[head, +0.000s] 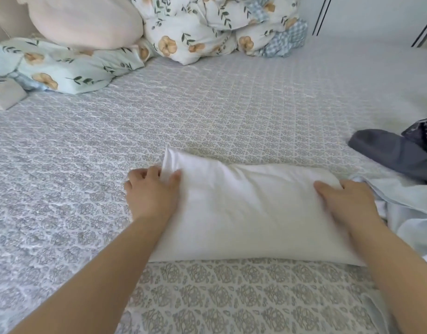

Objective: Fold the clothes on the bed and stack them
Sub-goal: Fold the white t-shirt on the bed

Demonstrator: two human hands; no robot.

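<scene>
A white garment lies folded into a rectangle on the patterned bedspread in front of me. My left hand pinches its far left corner, thumb on top and fingers curled beneath the fabric. At the garment's right end my right hand grips the edge, its fingers curled round it. A dark grey garment lies crumpled at the right edge of the bed. A pale blue garment lies beside my right wrist.
Floral pillows and a bundled floral duvet sit at the head of the bed, with a cream cushion on top. A small pale box rests at the far left.
</scene>
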